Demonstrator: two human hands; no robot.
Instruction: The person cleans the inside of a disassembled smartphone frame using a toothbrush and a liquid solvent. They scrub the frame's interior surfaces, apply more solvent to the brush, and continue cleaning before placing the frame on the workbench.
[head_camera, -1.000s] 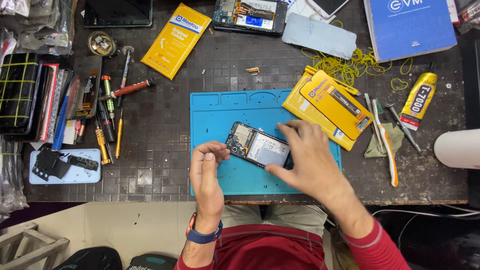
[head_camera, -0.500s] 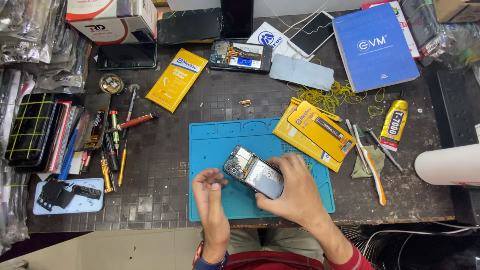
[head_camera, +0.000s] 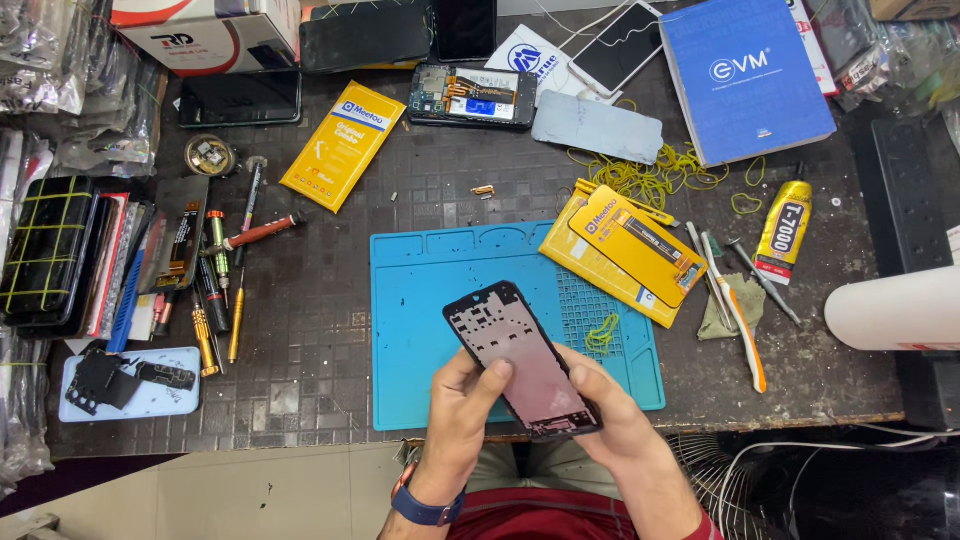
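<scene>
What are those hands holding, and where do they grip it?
A phone frame, held above the blue mat. The left hand and right hand both grip its lower end, left thumb on its face.

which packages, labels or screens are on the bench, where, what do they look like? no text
Yellow flat packet: upper left of the blue mat, tilted.
Two yellow packets: stacked at the mat's right corner.
Blue book: top right, white logo.
Yellow glue tube: right, black cap.
White-red box: top left.
Dark screens: top centre.

Bench: dark gridded worktable (head_camera: 330, 300) stood cluttered.
On it: blue mat (head_camera: 420, 300), yellow packets (head_camera: 342, 147), glue tube (head_camera: 783, 231), screwdrivers (head_camera: 235, 315).
</scene>
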